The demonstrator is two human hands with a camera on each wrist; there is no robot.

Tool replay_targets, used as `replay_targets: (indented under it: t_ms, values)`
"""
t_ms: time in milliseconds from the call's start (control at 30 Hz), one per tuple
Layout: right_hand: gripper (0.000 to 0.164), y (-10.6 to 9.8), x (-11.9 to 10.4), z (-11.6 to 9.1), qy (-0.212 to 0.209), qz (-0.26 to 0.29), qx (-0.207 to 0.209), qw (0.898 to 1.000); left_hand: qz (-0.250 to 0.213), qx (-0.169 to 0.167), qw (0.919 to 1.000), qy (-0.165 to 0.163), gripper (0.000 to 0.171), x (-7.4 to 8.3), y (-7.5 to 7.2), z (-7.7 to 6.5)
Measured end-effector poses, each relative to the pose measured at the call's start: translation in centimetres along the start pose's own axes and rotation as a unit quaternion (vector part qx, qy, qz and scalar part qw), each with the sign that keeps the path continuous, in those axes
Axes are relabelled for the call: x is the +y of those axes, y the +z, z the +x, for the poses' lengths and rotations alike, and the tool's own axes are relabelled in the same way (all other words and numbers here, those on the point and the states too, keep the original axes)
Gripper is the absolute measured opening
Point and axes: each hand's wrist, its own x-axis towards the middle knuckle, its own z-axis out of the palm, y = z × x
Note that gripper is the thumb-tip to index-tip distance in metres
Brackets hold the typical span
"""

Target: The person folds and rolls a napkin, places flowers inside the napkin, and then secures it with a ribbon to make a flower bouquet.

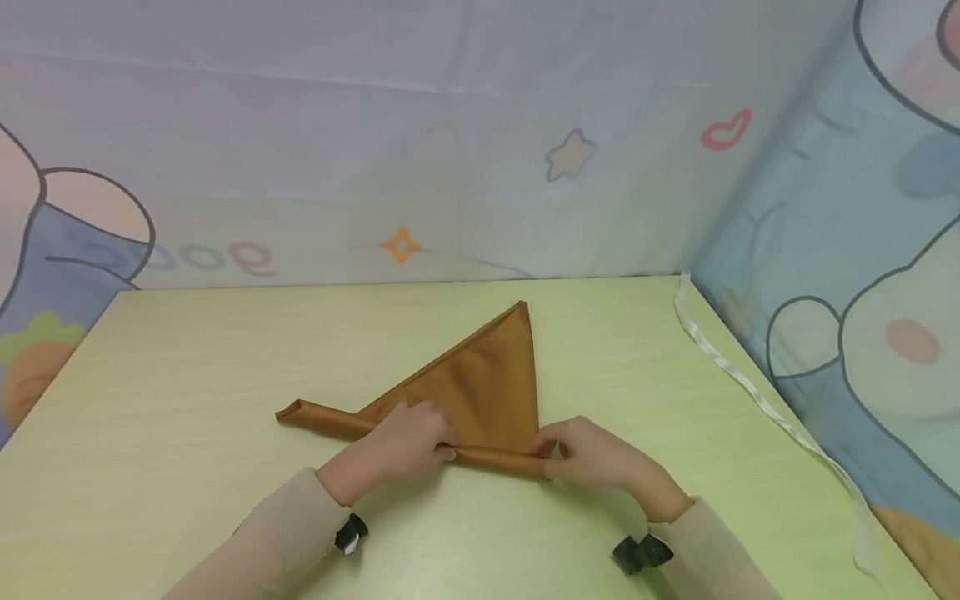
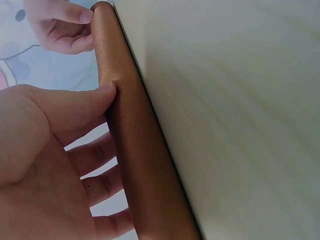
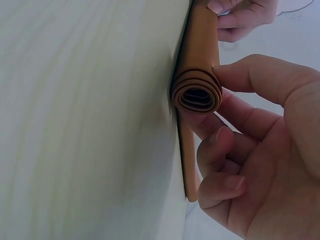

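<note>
A brown cloth lies on the table, its near edge rolled into a tube and the rest a flat triangle pointing away. My left hand grips the roll near its middle; in the left wrist view the thumb presses the near side of the rolled cloth with the fingers behind it. At the roll's right end my right hand pinches it between thumb and fingers. The right wrist view shows the spiral layers at the end of the roll. The roll's left end sticks out past my left hand.
The pale yellow-green table spreads around the cloth. A white ribbon-like strip runs along its right edge. Printed fabric with cartoon shapes hangs behind the table and along its sides.
</note>
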Motion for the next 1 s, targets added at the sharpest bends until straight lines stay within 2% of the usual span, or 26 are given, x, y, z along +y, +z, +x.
replay_targets:
  t_ms: [200,333,500,600,800,1000]
  values:
    - [0.019,0.01,-0.17,0.02,0.009,-0.008,0.013,1.0,-0.006,0.003,1.0,0.003,0.01,-0.26,0.27,0.08]
    - [0.017,0.23,-0.02,0.1,-0.006,-0.018,0.029,0.999,0.007,0.016,0.9998,0.012,0.009,-0.35,0.45,0.32]
    - [0.015,0.51,-0.01,0.36,-0.029,-0.023,0.047,0.998,-0.016,0.025,0.9995,0.012,0.012,-0.41,0.51,0.63]
    - [0.013,0.57,-0.05,0.53,-0.038,-0.032,0.054,0.997,-0.012,0.033,0.9992,0.017,0.014,-0.46,0.57,0.72]
    - [0.017,0.6,-0.18,0.66,-0.03,-0.054,0.062,0.996,-0.005,0.052,0.9984,0.022,0.017,-0.56,0.54,0.74]
    - [0.01,0.45,-0.26,0.63,-0.027,-0.089,0.068,0.993,-0.009,0.033,0.9994,0.008,0.014,-0.48,0.23,0.63]
